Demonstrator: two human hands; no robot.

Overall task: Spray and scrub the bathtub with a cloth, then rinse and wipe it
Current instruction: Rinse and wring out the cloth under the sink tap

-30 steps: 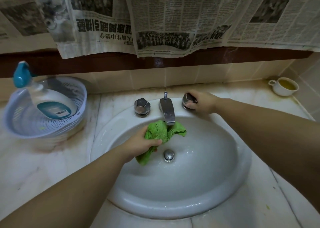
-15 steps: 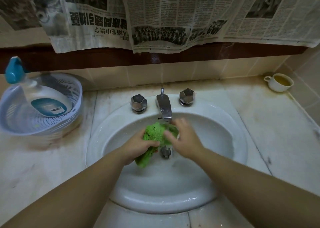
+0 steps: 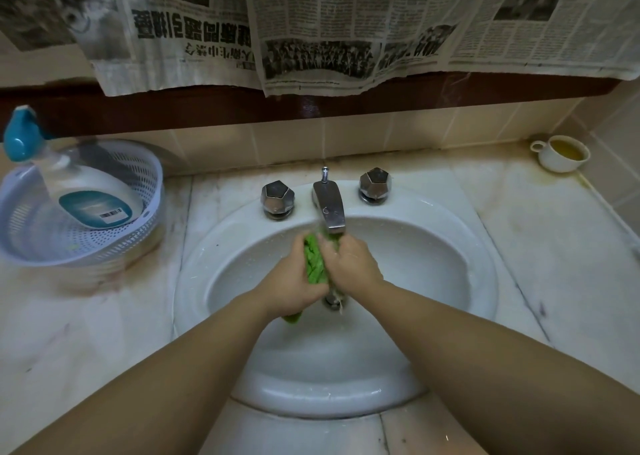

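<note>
Dim bathroom. Beige tiled wall (image 3: 363, 136) behind a stained marble countertop (image 3: 536, 247). Dark wood ledge (image 3: 207, 108) runs above the tiles, newspaper sheets (image 3: 329, 29) hanging over it. White cup (image 3: 561, 157) of yellow liquid sits in the right back corner.

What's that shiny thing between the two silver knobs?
That is the faucet spout, seen in the head view. It sits between the left knob and the right knob, right above the green cloth.
</note>
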